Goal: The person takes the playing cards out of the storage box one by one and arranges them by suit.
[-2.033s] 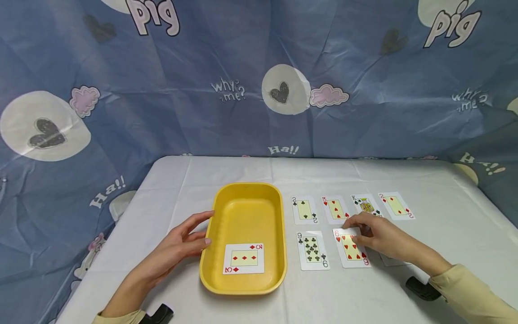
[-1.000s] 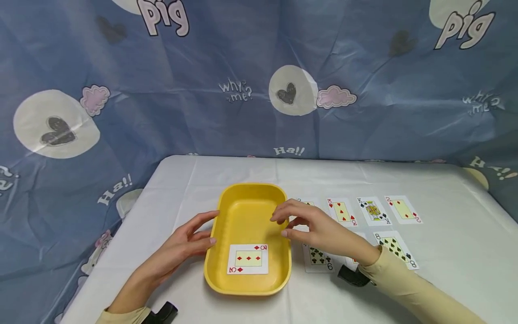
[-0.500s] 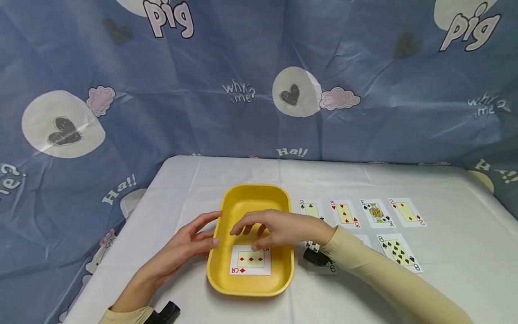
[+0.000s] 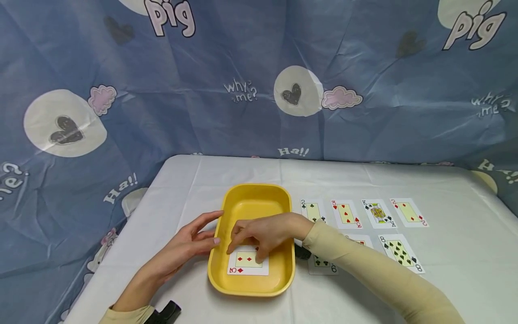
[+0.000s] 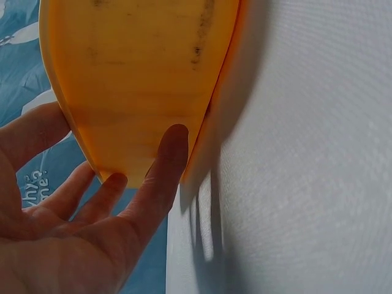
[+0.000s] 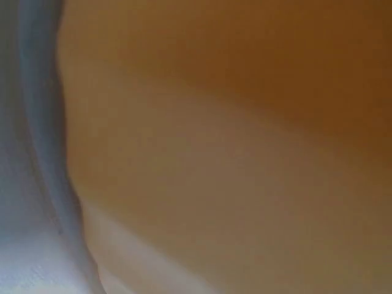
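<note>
Yellow tray (image 4: 251,288) is sitting on the table (image 4: 226,171), holding a three of diamonds (image 4: 243,263). Right hand (image 4: 259,234) is reaching in, fingers curled onto the card; whether it is gripping cannot be told. Left hand (image 4: 190,243) is bracing the rim, fingers straight. The card is likely thin, slick, flexible: lift by an edge. Backdrop (image 4: 121,112) is reading "pig", "why me?", "Ha!!".

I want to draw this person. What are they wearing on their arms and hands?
Both arms wear long pale cream sleeves. The left hand and right hand are bare: no gloves, no rings that show. A small black device is strapped at the right wrist, another at the left.
</note>
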Available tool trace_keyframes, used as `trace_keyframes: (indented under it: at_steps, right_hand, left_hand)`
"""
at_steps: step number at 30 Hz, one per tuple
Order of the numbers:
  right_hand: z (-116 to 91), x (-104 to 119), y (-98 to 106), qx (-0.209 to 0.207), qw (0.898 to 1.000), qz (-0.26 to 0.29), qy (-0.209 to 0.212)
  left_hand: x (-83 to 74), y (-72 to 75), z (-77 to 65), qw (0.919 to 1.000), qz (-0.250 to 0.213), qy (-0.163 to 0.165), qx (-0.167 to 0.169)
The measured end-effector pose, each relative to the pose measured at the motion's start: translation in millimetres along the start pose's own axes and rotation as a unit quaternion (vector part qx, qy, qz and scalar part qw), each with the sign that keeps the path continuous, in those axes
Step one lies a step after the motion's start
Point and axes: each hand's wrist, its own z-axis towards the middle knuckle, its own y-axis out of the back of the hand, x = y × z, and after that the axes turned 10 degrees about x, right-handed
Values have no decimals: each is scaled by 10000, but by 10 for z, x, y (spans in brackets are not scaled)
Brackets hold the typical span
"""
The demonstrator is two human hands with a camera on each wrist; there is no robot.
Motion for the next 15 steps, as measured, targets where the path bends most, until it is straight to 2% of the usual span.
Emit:
trace_keyframes:
  at_steps: [8,15]
  right_hand:
    - [21,-7,8,-502,9951,-22,-849]
    - [31,-35,3,-1639,9789,196,-1208]
  left_hand:
    - [13,1,4,10000,26,-55,3]
    - [4,-9,4,10000,-61,-37,19]
